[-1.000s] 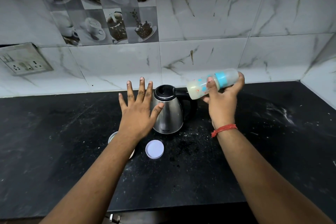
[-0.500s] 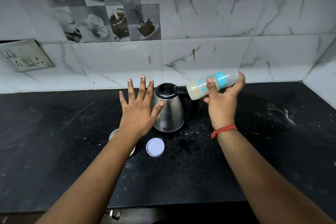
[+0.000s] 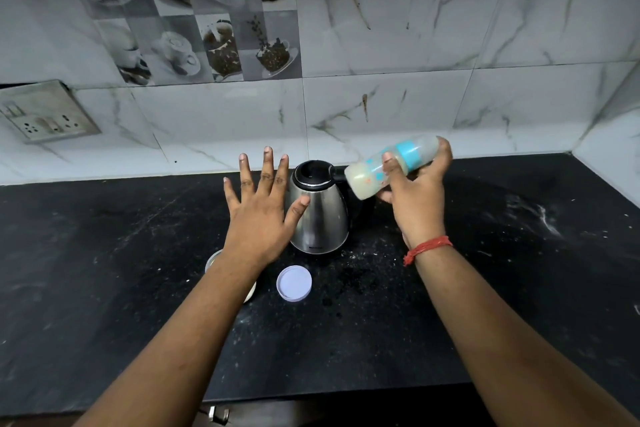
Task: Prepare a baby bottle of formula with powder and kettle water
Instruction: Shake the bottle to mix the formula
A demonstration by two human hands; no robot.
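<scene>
Wall: I see white marble tiles (image 3: 398,28), coffee-cup picture tiles (image 3: 194,21) upper left.
Socket (image 3: 45,113): left edge.
Counter (image 3: 86,253): black, white-dusted at right.

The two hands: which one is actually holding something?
The right hand, the one with the red wrist thread, grips the tilted baby bottle. The left hand holds nothing, its fingers spread in front of the kettle.

A black stone counter (image 3: 104,288), dusty with white specks and powder smears. On it, a shiny steel kettle (image 3: 320,215) with a black lid, near the wall. In front of the kettle, a round white lid (image 3: 294,283) lying flat, and just beside it a small round tin (image 3: 213,258), mostly hidden.
</scene>
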